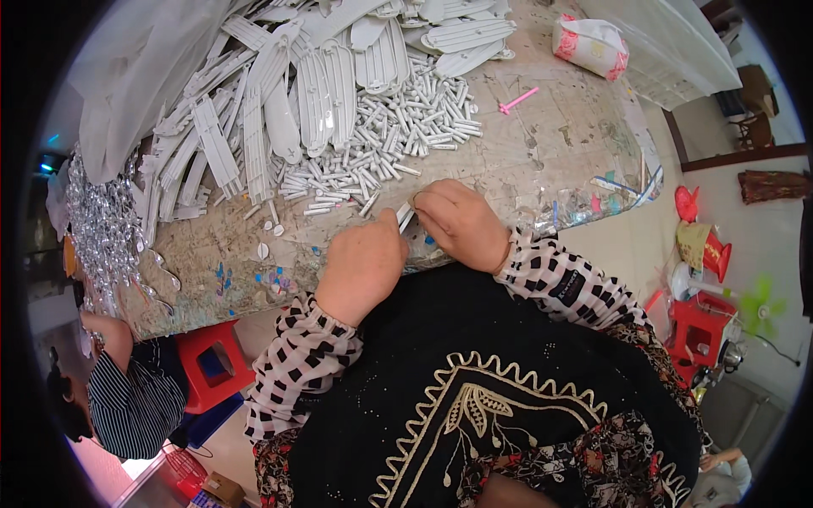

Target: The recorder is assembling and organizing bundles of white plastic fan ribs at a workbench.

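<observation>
At the near edge of the worktable [508,152], my two hands are close together. My left hand [364,258] is closed, its thumb and forefinger pinching a small white plastic rod [405,218]. The fingers of my right hand [461,222] are also drawn into a pinch at the rod's upper end; they partly hide it. Just beyond them lies a heap of short white rods [398,127]. Behind and left of that heap are piled long, white, ribbed plastic blades [326,93].
Silvery strands [102,220] hang over the table's left end. A pink plastic stick [518,100] and a tissue pack [590,46] lie to the right. A person in a striped shirt [135,398] sits at left by a red stool [212,364]. A green fan [762,306] stands far right.
</observation>
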Available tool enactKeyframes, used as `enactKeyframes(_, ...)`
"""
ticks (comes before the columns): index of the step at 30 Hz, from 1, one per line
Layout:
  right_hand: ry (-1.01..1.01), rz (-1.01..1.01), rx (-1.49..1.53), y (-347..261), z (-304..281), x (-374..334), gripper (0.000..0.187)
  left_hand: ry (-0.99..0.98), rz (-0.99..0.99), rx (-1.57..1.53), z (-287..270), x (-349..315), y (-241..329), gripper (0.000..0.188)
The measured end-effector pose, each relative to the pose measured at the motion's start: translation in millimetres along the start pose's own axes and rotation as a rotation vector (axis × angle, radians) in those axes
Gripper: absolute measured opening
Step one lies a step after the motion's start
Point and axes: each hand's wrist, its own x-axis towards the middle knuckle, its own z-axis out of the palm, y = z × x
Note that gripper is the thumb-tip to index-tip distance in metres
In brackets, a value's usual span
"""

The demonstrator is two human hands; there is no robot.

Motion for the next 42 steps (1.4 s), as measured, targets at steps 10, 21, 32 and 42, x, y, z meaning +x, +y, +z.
enactKeyframes(10, -0.076, 0.22, 0.198, 0, -18, 67, 0.026, -0.011, 0.007, -0.006, -5, 1, -5, 0.017)
enactKeyframes(21, -0.269, 0.276, -0.082, 19, 46, 87, 0.035, -0.02, 0.025, -0.053, 1, 9, -16, 0.018)
enactKeyframes(32, 0.063, 0.439, 0.57, 18, -27, 66, 0.025, -0.02, -0.075, -0.081, -22, 4, 38, 0.026)
enactKeyframes(42, -0.394, 0.763, 1.212, -54, -130, -41, 0.046, 0.223, -0.013, -1.798, -48, 39, 128, 0.044)
